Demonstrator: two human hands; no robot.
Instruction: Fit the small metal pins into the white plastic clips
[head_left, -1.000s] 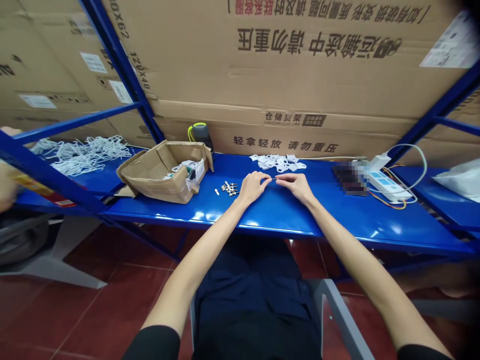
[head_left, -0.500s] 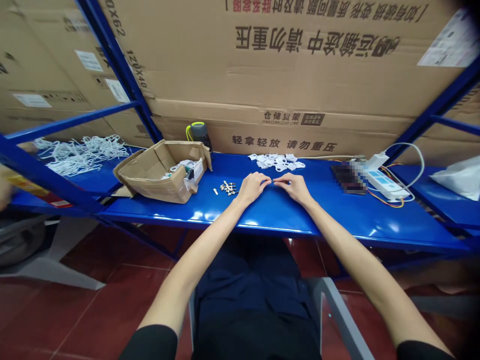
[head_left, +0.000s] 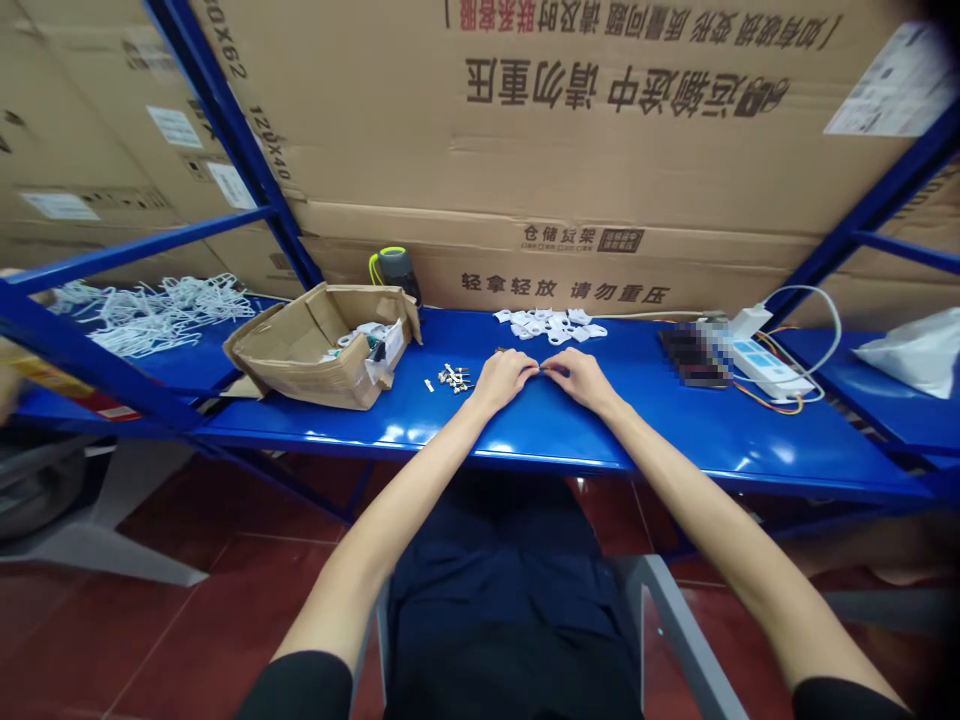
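Your left hand (head_left: 505,378) and right hand (head_left: 585,380) are together, tip to tip; what they pinch, if anything, I cannot tell. A loose pinch could drop something small onto the shiny worktop (head_left: 750,430). Metal parts (head_left: 454,378) lie just beside your left hand; a sideways nudge could scatter them.

Open across bare tabletop (head_left: 705,430) right of right hand (head_left: 581,377), up to blurred dark thing (head_left: 681,352) and power strip (head_left: 776,375); blocked farther back by white pieces (head_left: 556,326); hemmed leftward of left hand (head_left: 504,377) by metal parts (head_left: 454,378), then box (head_left: 319,375).
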